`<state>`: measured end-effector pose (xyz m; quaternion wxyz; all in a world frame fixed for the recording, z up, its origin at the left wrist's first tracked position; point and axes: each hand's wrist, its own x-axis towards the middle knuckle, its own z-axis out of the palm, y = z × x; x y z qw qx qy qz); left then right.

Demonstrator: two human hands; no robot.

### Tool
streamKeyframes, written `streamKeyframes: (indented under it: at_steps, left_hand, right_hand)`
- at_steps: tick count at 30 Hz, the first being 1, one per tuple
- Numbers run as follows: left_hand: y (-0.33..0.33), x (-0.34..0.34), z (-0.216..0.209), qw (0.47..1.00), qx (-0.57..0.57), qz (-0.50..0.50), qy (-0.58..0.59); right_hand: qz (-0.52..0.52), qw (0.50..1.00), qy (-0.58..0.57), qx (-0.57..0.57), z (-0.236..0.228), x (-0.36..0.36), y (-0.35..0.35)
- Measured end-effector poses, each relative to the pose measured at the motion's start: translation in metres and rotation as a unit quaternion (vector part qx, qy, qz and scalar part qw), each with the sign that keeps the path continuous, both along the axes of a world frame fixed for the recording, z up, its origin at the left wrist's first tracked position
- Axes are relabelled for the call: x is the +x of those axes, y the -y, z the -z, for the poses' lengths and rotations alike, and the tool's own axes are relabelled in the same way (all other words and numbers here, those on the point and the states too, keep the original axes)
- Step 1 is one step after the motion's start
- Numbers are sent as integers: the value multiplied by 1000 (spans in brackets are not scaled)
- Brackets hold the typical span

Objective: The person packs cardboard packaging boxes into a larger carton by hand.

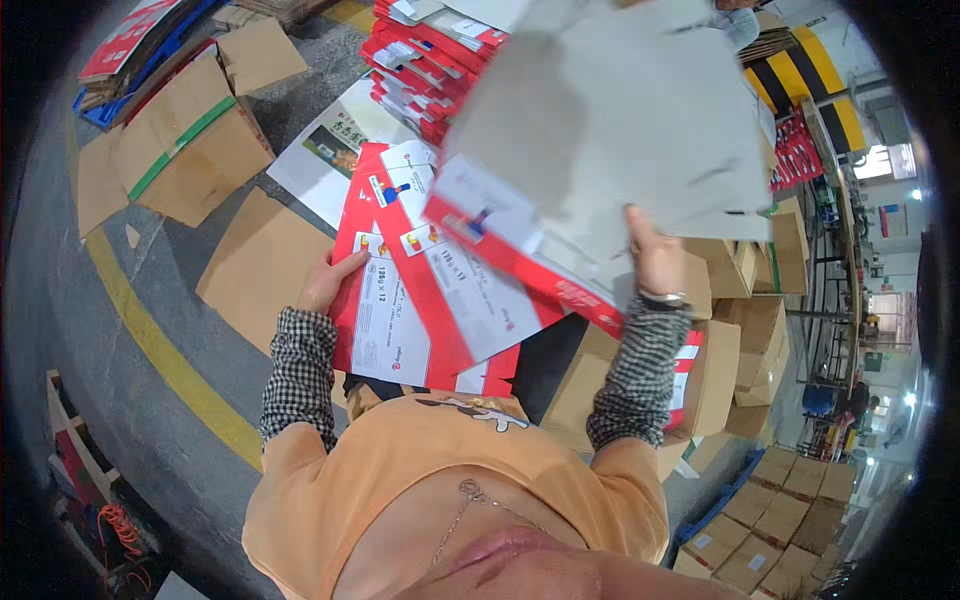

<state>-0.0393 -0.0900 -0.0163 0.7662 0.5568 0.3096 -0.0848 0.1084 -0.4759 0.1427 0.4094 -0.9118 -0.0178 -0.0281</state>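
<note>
My left hand point(322, 284) grips the left edge of a red-and-white printed carton sheet point(392, 325), its thumb on top and its other fingers hidden. A second sheet of the same print point(478, 305) overlaps it at an angle, in front of my body. Closed on its lower right edge, my right hand point(657, 262) holds a large flat carton sheet point(610, 130) tilted up, plain grey-white side showing. A printed red-and-white strip of that sheet shows along its lower left; it looks blurred and covers part of the sheets beneath.
A tall pile of red-and-white flat cartons point(425, 65) stands at the far side. Opened brown boxes point(195, 140) lie on the left, near a yellow floor line point(170, 340). More brown boxes point(745, 350) stand on the right, with stacked cartons point(775, 515) on a blue pallet.
</note>
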Motion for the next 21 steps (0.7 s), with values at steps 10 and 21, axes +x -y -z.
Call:
streamKeyframes:
  at_steps: [10, 21]
  left_hand:
    - [16, -2, -6, 996, 13, -85, -4]
    - [11, 4, -11, 990, 72, 9, 122]
  right_hand:
    - [118, 979, 103, -133, -71, 20, 50]
    - [-119, 984, 45, -121, -70, -43, 35]
